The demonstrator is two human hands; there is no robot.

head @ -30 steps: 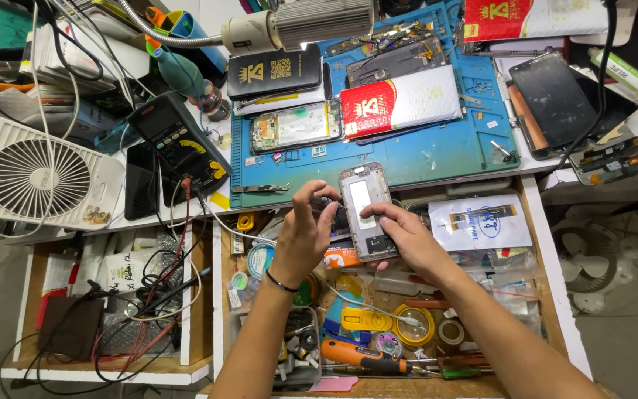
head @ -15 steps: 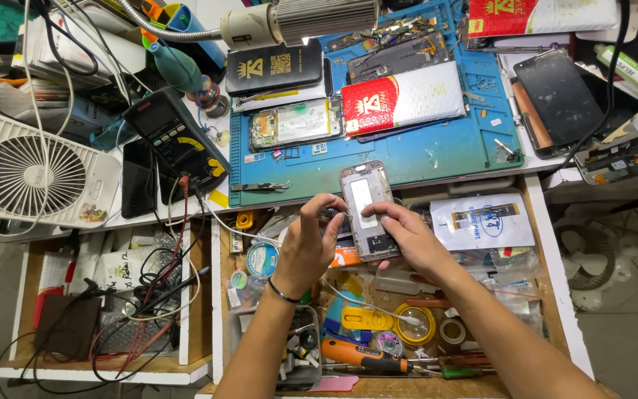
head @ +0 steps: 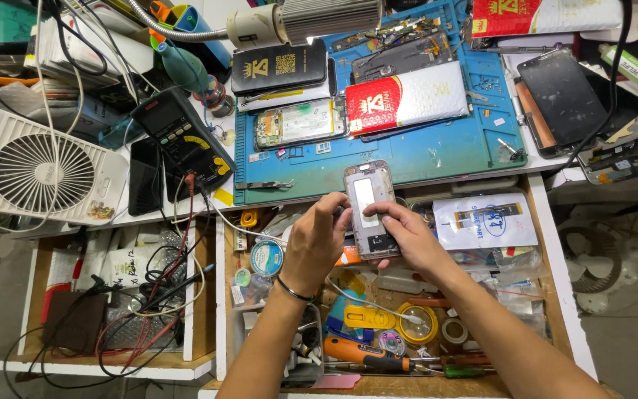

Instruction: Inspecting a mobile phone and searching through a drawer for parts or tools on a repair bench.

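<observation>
Silver metal phone frame [head: 370, 209], opened and screenless, sits above the drawer at twelve o'clock; my right hand [head: 407, 240] clamps its lower edge, my left hand [head: 317, 242] pinches its side. Reassembly remains, I judge.

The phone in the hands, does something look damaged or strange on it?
The phone, held by the left hand and right hand, has no back cover: its bare metal frame and inner parts show. No breakage is visible.
</observation>
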